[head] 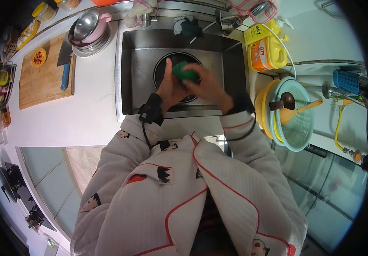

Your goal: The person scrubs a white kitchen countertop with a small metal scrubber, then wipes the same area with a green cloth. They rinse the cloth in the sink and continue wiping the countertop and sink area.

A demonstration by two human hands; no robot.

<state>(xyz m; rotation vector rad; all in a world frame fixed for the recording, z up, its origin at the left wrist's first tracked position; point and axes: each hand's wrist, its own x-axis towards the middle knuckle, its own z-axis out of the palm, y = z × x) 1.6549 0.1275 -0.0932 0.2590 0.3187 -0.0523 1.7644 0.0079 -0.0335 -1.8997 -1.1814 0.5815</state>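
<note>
Above the steel sink (pixel 136 73), my left hand (pixel 172 89) cups a green rounded item (pixel 184 73) with its thumb pointing up. Fingers of my right hand (pixel 208 84) curl onto the same item from the other side. Motion blurs the right hand and the green surface, so whether it is a vegetable or a scrubbing pad is unclear. Below the hands, in the sink, lies a dark round pan or basin (pixel 160 68) with a bright rim, partly hidden by them.
At left, a cleaver (pixel 64 60) lies on a wooden cutting board (pixel 43 84) beside stacked bowls (pixel 88 27). A faucet (pixel 235 24) and dark cloths (pixel 190 28) are at the sink's back. Yellow detergent bottles (pixel 264 52) and nested colanders (pixel 299 128) stand at right.
</note>
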